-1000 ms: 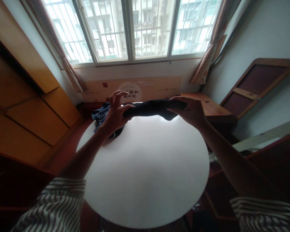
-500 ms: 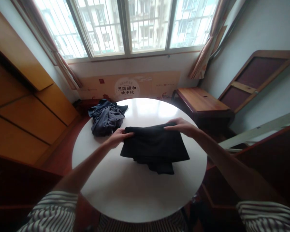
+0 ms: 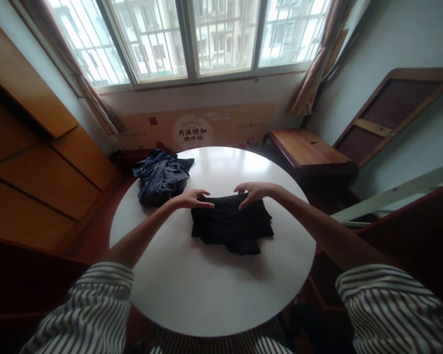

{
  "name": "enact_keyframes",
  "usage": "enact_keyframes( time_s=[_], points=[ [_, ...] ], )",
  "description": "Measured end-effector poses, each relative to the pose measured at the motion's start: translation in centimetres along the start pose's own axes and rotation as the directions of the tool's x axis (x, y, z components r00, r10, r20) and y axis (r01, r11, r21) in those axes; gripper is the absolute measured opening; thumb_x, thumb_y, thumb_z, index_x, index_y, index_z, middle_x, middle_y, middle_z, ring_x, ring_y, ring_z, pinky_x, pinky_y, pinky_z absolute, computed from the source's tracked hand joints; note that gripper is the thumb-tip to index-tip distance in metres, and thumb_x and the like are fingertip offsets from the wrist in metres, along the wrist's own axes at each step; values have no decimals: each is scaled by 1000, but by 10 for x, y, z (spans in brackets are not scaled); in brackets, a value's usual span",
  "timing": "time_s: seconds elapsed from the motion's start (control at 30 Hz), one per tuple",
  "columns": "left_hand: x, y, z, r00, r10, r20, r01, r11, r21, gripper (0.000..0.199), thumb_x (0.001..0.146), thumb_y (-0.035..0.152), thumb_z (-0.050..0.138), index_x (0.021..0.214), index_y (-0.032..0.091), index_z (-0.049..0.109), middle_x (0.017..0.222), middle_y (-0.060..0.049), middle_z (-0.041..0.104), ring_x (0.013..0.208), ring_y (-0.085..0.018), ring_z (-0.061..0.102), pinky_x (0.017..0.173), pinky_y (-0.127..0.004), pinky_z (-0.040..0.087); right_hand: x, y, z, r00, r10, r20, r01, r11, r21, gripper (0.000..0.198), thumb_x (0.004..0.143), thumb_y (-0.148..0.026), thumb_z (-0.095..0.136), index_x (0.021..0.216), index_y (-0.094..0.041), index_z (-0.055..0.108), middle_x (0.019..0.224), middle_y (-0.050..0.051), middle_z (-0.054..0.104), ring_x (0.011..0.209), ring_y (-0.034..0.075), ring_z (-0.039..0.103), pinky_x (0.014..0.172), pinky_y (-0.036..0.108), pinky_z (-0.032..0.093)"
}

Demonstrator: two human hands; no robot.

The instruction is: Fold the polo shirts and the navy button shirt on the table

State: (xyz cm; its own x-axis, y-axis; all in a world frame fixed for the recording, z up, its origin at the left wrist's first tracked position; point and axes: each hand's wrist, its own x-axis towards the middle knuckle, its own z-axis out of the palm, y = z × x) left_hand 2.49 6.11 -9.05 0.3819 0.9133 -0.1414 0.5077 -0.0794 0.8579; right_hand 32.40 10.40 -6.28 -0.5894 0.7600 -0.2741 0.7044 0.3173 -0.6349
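Cabinet [image 3: 47, 182], one, orange-brown wood, left edge of the frame; doors closed, contents hidden from view.

Round white table [image 3: 214, 290], one, centre of the frame; bears two lots of cloth.

Lot one: folded black garment [image 3: 231, 221], one, at the middle of the frame, lying on the tabletop. Several layers, their number not countable. Long axis runs left to right across the frame; the straighter folded edge faces the top of the frame, the uneven layered edge faces the bottom, with a flap jutting toward lower right.

Lot two: heap of navy and grey clothes [image 3: 162, 179], one, unfolded, upper left of the tabletop, apart from the black garment; number of pieces cannot be told.

Hands, two. Left hand [image 3: 190, 199]: at the garment's upper left corner, thumb over the cloth, thumb and fingers parted. Right hand [image 3: 256, 191]: at the upper right edge, palm down, thumb and fingers spread wide. Whether either presses on the cloth cannot be told.

Striped sleeves [image 3: 92, 309], two, lower corners.

Surroundings: low wooden table [image 3: 308, 147], one, right of centre; printed panel [image 3: 221, 123], one, upper centre; curtains [image 3: 306, 93], two, flanking the barred window [image 3: 223, 39].
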Motion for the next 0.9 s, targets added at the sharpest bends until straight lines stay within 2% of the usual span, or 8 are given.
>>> enact_keyframes(
  time_s=[0.17,0.23,0.33,0.47,0.6,0.67,0.77,0.9],
  points=[
    [7,11,-1,970,-20,241,-49,959,279,29,52,38,90,68,19,74,64,0,68,58,-18,60,51,-24,42,5,-12,-1,975,53,217,-39,997,-64,39,47,-32,92,80,-17,75,72,1,71,69,20,65,63,25,49],
    [1,24,-8,978,66,197,-125,944,305,26,55,36,89,65,19,72,59,1,65,56,-17,58,52,-23,40,-6,-18,-6,990,-6,140,19,995,-93,38,55,-25,89,89,-18,75,78,2,72,73,21,66,65,25,49],
    [-13,55,-23,975,222,-25,-200,916,347,21,61,29,85,78,21,75,65,0,67,72,-21,65,68,-23,47,-31,-35,-18,982,-156,-105,120,949,-290,37,72,-22,80,108,-21,72,88,5,73,81,23,66,72,27,48],
    [-34,86,-30,861,439,-256,-275,827,490,43,76,16,68,117,26,70,116,-5,72,115,-29,62,104,-37,42,-57,-59,-26,847,-366,-385,118,836,-535,41,91,-19,59,131,-24,62,119,11,70,108,30,64,91,36,46],
    [-46,63,-8,817,522,-245,-295,744,599,49,86,10,50,133,22,62,140,-10,59,129,-30,54,114,-45,35,-59,-45,2,745,-508,-432,145,756,-639,58,91,-1,42,144,-22,51,151,13,47,136,33,46,109,49,37],
    [-57,32,13,848,493,-194,-267,713,648,47,91,9,43,133,20,62,140,-13,58,130,-29,54,113,-44,37,-62,-23,31,778,-511,-366,168,730,-662,65,87,5,40,145,-23,51,154,13,43,139,35,41,111,54,35],
    [-86,-10,40,909,416,-33,-251,608,753,49,91,4,39,133,14,61,136,-17,61,127,-29,57,108,-44,44,-81,12,80,884,-429,-188,219,733,-644,75,77,7,42,147,-19,47,152,17,43,138,35,43,106,53,43],
    [-123,-12,46,914,383,132,-316,471,823,42,94,29,55,131,9,59,131,-19,63,120,-33,60,104,-49,47,-109,22,109,910,-371,-184,188,766,-614,75,78,-1,46,151,-11,38,155,19,38,140,33,41,111,52,39]
  ],
)
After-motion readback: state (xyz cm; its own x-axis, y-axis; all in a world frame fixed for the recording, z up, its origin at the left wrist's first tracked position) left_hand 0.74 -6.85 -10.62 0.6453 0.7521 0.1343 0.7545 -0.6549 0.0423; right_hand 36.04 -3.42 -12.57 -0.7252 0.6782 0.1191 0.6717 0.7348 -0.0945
